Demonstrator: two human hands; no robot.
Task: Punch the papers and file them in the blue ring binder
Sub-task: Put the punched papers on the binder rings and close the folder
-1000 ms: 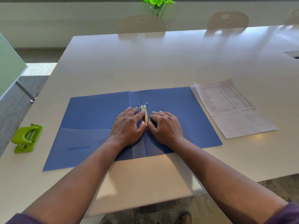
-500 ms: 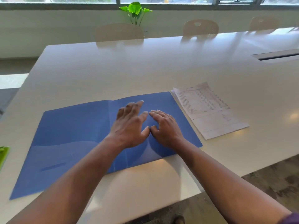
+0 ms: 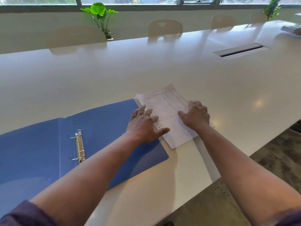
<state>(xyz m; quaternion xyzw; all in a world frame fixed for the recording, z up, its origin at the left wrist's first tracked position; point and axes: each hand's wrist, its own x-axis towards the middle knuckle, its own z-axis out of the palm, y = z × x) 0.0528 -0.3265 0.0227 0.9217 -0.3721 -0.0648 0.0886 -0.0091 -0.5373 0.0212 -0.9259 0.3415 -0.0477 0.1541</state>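
both my left hand [image 3: 144, 126] and right hand [image 3: 196, 115] press flat, fingers spread, gripping nothing, on the loose papers [image 3: 169, 111] near the table's [image 3: 114, 75] front edge; uneven pressure could fan the sheets, misaligning holes.

1. A long white glossy bench [image 3: 146, 70] fills most of the view, with daylight reflected across its top.
2. A narrow cable slot [image 3: 241, 49] is set into the bench at the far right.
3. Pale chairs [image 3: 164, 29] stand along the far side.
4. A leafy green plant [image 3: 100, 12] rises behind them, before a low white wall [image 3: 32, 25].
5. Windows [image 3: 130, 0] run along the top.
6. Mottled grey floor [image 3: 276, 162] shows at the lower right.
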